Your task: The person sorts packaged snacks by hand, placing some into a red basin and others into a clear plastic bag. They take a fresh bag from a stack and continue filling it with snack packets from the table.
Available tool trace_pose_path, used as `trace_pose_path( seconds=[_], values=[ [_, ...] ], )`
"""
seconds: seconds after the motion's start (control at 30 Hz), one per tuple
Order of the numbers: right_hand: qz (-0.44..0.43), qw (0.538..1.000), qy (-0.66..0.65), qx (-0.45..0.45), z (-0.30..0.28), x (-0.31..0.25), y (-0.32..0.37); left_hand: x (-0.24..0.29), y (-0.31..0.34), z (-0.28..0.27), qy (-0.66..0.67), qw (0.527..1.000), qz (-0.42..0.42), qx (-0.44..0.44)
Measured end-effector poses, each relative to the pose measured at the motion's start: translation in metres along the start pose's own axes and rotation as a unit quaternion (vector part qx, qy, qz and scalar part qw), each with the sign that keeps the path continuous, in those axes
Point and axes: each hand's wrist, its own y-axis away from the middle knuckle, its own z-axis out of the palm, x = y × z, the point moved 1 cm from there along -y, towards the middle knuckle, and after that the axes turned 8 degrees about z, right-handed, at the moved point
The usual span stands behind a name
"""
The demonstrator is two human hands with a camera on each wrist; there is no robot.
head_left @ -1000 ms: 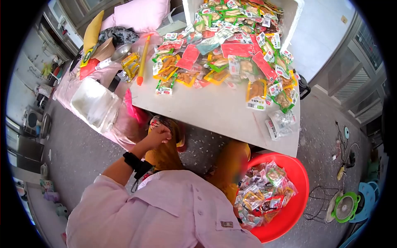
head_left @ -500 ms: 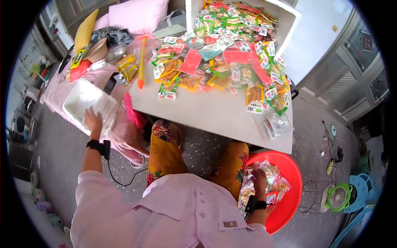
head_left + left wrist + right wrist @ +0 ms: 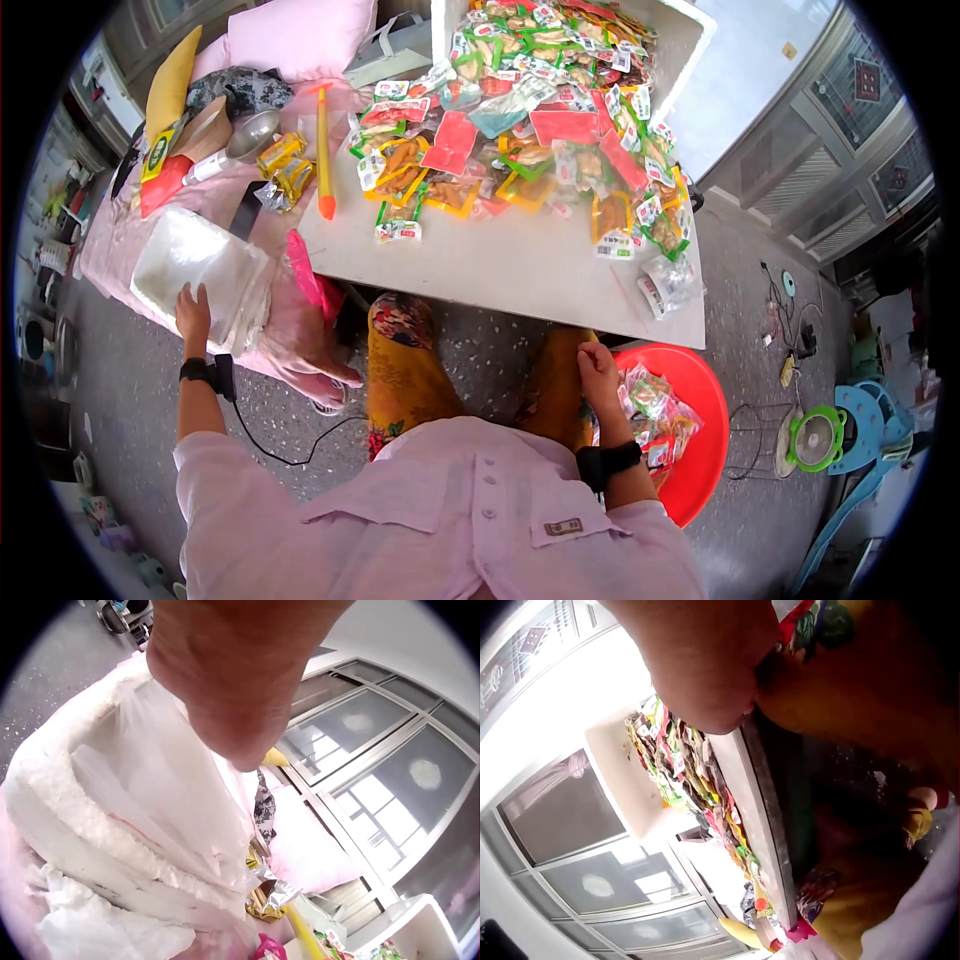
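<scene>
At the left, my left hand (image 3: 193, 315) lies over the near side of a white foam box (image 3: 190, 255) lined with clear plastic, its fingers extended. The left wrist view shows the box's rough rim (image 3: 67, 802) and plastic bag (image 3: 165, 772) just below the hand. My right hand (image 3: 600, 372) is loosely curled above the right knee, beside the red basin (image 3: 705, 400), and no item shows in it. Inside the basin lie small sealed food packets (image 3: 650, 400). More packets (image 3: 530, 160) are heaped across the table and spill from a large foam box (image 3: 685, 70).
The white table (image 3: 450, 265) spans the front, with a crumpled clear bag (image 3: 670, 285) at its right corner. Left of it are a yellow stick (image 3: 323, 150), gold packets (image 3: 288, 168), a metal bowl (image 3: 254, 135) and pink cloth (image 3: 110, 250). A green fan (image 3: 817, 438) stands right.
The left hand went from above the lap to the foam box on the left. The right hand came into view in the basin, then rose out of it toward the knee.
</scene>
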Motion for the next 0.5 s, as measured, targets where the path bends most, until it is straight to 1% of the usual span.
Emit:
trace_pose_path(
  seconds=[0.07,0.1,0.2,0.27,0.4,0.5],
  values=[
    [-0.015,1.0,0.008,0.006,0.002,-0.003,0.0,-0.037,-0.006,0.04,0.041,0.995,0.05,-0.076],
    [-0.024,1.0,0.013,0.008,0.002,-0.005,0.001,-0.036,-0.007,0.04,0.061,0.989,0.074,-0.113],
    [-0.002,1.0,0.013,0.001,0.001,-0.008,0.003,-0.029,-0.011,0.032,0.04,0.986,0.059,-0.15],
    [0.006,1.0,-0.001,-0.001,0.002,-0.015,0.007,-0.045,-0.018,0.05,0.1,0.984,0.058,-0.139],
    [0.032,0.999,0.014,-0.021,-0.001,-0.031,0.013,-0.031,-0.022,0.033,0.168,0.979,0.032,-0.109],
    [0.005,1.0,0.008,-0.021,-0.002,-0.028,0.012,-0.022,-0.026,0.023,0.182,0.98,0.025,-0.077]
  ],
)
